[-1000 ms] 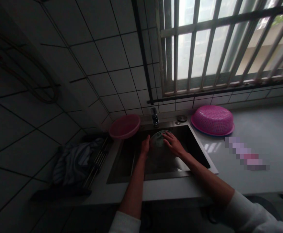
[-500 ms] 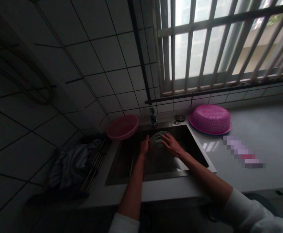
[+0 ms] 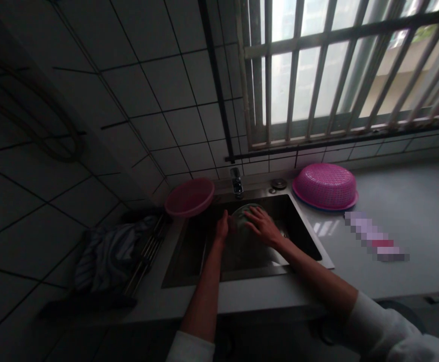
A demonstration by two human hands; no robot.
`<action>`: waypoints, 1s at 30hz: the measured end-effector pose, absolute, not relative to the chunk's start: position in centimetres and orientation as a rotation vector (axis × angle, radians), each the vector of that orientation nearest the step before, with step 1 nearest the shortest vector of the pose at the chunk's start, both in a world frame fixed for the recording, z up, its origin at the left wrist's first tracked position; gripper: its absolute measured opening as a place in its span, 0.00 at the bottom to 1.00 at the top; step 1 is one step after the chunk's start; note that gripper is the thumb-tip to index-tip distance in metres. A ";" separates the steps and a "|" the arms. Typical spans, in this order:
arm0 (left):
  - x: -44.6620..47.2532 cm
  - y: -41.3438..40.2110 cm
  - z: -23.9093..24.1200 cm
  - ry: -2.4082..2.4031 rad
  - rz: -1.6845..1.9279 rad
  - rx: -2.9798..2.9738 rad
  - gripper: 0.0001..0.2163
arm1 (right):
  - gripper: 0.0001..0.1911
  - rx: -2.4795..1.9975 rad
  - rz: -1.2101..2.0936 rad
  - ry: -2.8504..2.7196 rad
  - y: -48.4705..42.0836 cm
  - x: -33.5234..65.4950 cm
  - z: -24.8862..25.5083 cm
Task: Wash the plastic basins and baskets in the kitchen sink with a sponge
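Both my hands are down in the steel sink (image 3: 189, 261), under the tap (image 3: 236, 183). My left hand (image 3: 222, 227) grips the left rim of a round greenish dish (image 3: 247, 211) that is tilted up on edge. My right hand (image 3: 261, 225) lies on the dish's face, fingers spread and pressed flat against it. The lower part of the dish is hidden behind my hands and lost in the dark sink.
A pink bowl (image 3: 189, 197) sits at the sink's back left corner. An upturned pink colander (image 3: 325, 186) rests on the white counter (image 3: 411, 201) to the right. A striped cloth (image 3: 106, 254) lies on a rack (image 3: 144, 256) left of the sink. Behind is a barred window (image 3: 336, 65).
My right hand has slid a little to the left across the dish. My left hand stays on the rim. The view has shifted slightly.
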State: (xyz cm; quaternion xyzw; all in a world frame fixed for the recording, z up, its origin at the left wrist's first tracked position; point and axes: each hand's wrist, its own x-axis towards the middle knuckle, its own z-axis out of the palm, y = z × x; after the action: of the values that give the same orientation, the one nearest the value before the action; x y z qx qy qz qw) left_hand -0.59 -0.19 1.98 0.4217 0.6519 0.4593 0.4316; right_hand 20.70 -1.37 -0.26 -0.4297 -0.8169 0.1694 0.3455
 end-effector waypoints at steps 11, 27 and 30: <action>0.1 -0.4 1.0 1.493 1.116 1.309 0.33 | 0.27 -1.196 0.618 -1.861 0.7 22.6 -1.5; -1.0 -0.2 2.8 1.970 0.897 1.348 0.21 | 0.32 -0.873 0.412 -2.405 -2.9 18.5 -0.4; -0.9 -0.1 2.9 1.908 0.939 1.176 0.27 | 0.27 -0.883 0.522 -2.291 -1.3 20.2 -0.5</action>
State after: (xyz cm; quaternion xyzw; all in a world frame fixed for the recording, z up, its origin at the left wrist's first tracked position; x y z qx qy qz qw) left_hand -0.95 -0.14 2.91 0.4538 0.7359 0.3623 0.3481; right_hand 20.24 -1.31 -0.48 -0.3343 -0.8677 0.1975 0.3104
